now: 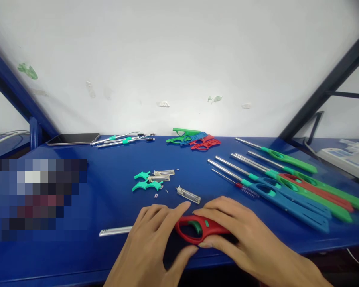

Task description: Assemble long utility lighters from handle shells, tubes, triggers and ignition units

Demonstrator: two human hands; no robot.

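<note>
A red long-nosed lighter (211, 228) lies sideways near the table's front edge, with a dark green trigger showing in its finger loop. Its metal tube (115, 230) sticks out to the left from beneath my left hand (149, 239). That hand closes over the front part of the lighter, thumb below and index finger above the loop. Around the red handle, my right hand (242, 227) grips with thumb below and fingers above, hiding its rear end. Just beyond my fingertips is a clear fuel tank (188, 195) with a metal valve.
Green triggers (141, 185), more clear tanks (160, 178) and tiny parts lie mid-table. Coloured handle shells (197, 138), metal tubes with wires (119, 139) and a phone (73, 138) are at the back. Several lighters (287, 203) and a screwdriver (239, 185) lie right. A blurred patch covers the left.
</note>
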